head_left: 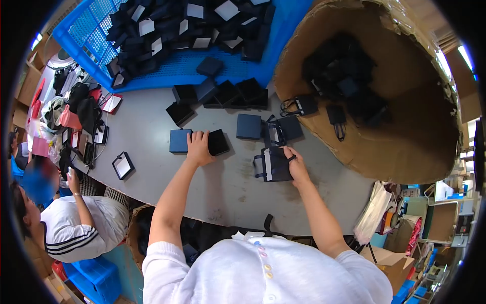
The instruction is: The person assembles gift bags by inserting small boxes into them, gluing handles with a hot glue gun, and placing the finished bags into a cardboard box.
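Tabletop (152, 111), grey, spans the middle of the view. A cardboard bin (410, 106) at the right holds a dark pile. A blue crate (283, 43) at the far edge holds many dark boxes. The hands are apart. The right hand (298, 169) is clamped on the side of a dark bag (279, 166), located at the near right of the tabletop. The left hand (201, 150) touches a black box (219, 142); its grip cannot be told. A blue box (179, 141) lies just left of those fingers.
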Tool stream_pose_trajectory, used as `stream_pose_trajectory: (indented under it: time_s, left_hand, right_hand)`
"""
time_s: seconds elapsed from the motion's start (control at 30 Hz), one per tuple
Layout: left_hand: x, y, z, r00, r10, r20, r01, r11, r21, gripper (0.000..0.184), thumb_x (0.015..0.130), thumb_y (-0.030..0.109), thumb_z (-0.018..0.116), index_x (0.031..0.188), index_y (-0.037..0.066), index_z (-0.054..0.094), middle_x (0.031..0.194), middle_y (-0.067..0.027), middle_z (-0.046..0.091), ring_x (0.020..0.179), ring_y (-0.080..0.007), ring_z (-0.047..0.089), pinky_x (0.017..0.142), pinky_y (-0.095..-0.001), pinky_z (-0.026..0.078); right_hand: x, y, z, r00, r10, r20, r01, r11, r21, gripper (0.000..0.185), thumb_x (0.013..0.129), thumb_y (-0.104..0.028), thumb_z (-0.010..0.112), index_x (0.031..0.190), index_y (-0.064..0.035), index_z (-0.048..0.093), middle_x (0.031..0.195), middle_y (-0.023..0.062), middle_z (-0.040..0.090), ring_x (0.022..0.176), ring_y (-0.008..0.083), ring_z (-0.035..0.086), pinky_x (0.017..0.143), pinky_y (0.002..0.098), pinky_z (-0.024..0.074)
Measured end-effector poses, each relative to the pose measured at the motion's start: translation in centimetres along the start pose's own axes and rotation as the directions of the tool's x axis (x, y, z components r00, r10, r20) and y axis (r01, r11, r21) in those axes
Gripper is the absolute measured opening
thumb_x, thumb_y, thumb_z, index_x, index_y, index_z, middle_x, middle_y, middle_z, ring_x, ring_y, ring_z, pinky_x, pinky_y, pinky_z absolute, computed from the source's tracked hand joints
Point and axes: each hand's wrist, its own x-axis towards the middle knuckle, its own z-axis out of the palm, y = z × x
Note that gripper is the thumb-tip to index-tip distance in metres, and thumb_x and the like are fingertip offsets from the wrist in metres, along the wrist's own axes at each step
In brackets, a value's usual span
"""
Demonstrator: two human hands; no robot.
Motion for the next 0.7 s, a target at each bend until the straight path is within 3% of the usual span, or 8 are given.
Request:
stream_pose_trajectory:
  time_s: [0.07,0.1,0.17,0.4,0.47,0.53,0.63,0.7]
  left_hand:
    - [-2.6,1.6,-1.3,0.98,-0.021,-0.199,-0.086,0.856,-0.51,0.094,0.053,0.021,0.078,0.134,0.004,0.035,0.124,-0.0164,0.039,0.122,-0.0332,0.036,0.104,-0.0424,0.033]
    - [-4.2,2.8,-3.0,0.982,-0.015,-0.189,-0.084,0.86,-0.504,0.094,0.053,0.021,0.078,0.134,0.004,0.035,0.124,-0.0164,0.039,0.122,-0.0332,0.036,0.104,-0.0424,0.033]
    - [-7.7,5.8,-6.7,0.966,0.091,-0.243,-0.246,0.62,-0.745,0.089,0.053,0.016,0.075,0.132,0.003,0.037,0.121,-0.0173,0.038,0.117,-0.0345,0.04,0.096,-0.0388,0.04]
    - [-11.1,8.4,-7.7,0.974,0.202,-0.099,-0.214,0.697,-0.684,0.089,0.053,0.012,0.074,0.133,0.004,0.036,0.123,-0.0195,0.033,0.116,-0.0376,0.04,0.098,-0.0413,0.04]
    - [-11.7,8.7,-7.7,0.966,0.248,-0.073,-0.233,0.716,-0.658,0.089,0.053,0.012,0.074,0.133,0.004,0.036,0.123,-0.0201,0.033,0.117,-0.039,0.039,0.098,-0.0419,0.039]
    - [-12.1,9.1,-7.3,0.955,0.293,-0.051,-0.259,0.734,-0.628,0.09,0.053,0.012,0.074,0.133,0.004,0.035,0.124,-0.0208,0.033,0.118,-0.0404,0.037,0.099,-0.0425,0.038]
    - [-13.0,10.3,-4.8,0.963,0.229,-0.142,-0.26,0.65,-0.715,0.089,0.055,0.014,0.074,0.134,0.005,0.035,0.131,-0.0223,0.029,0.123,-0.0403,0.034,0.099,-0.0422,0.038]
    - [-13.4,11.6,-3.5,0.937,0.074,-0.34,-0.345,0.316,-0.884,0.075,0.061,0.016,0.075,0.128,0.004,0.044,0.133,-0.0201,0.035,0.122,-0.0355,0.038,0.098,-0.0413,0.037]
  right_hand:
    - [0.3,0.5,-0.3,0.997,-0.07,-0.025,0.066,0.988,-0.137,0.033,0.091,-0.037,0.058,0.099,-0.0055,0.065,0.086,-0.0005,0.059,0.082,0.0079,0.052,0.072,0.0214,0.0416]
    - [0.3,0.6,-0.2,0.998,-0.061,-0.032,0.057,0.99,-0.127,0.033,0.091,-0.037,0.058,0.099,-0.0055,0.065,0.086,-0.0005,0.059,0.082,0.0079,0.052,0.072,0.0214,0.0416]
    - [0.0,0.6,0.2,0.998,-0.057,0.015,0.059,0.983,-0.171,0.032,0.091,-0.036,0.059,0.098,-0.0052,0.065,0.084,-0.0004,0.059,0.079,0.0082,0.051,0.07,0.022,0.0413]
    - [-1.1,-0.8,2.5,0.991,0.073,0.116,-0.061,0.993,-0.099,0.03,0.09,-0.033,0.061,0.099,-0.0049,0.064,0.08,0.0,0.058,0.077,0.0077,0.051,0.068,0.0223,0.0408]
    - [-0.8,0.2,2.2,0.989,-0.029,0.144,0.06,0.974,-0.216,0.027,0.092,-0.035,0.058,0.098,-0.0089,0.063,0.085,-0.0016,0.058,0.08,0.0079,0.054,0.069,0.0221,0.0449]
    - [-1.6,-0.7,2.5,0.987,0.025,0.156,0.014,0.969,-0.245,0.027,0.092,-0.034,0.057,0.098,-0.0085,0.062,0.087,-0.0015,0.058,0.082,0.0085,0.054,0.072,0.0226,0.0443]
    - [-2.8,0.9,4.2,0.966,0.053,0.251,0.022,0.957,-0.288,0.027,0.093,-0.033,0.055,0.103,-0.0081,0.059,0.091,-0.0002,0.057,0.087,0.0106,0.052,0.078,0.0247,0.043]
    - [-3.8,3.1,6.0,0.941,0.02,0.339,0.089,0.949,-0.303,0.03,0.092,-0.03,0.056,0.113,-0.0085,0.052,0.101,0.0039,0.055,0.096,0.0139,0.05,0.085,0.0282,0.0416]
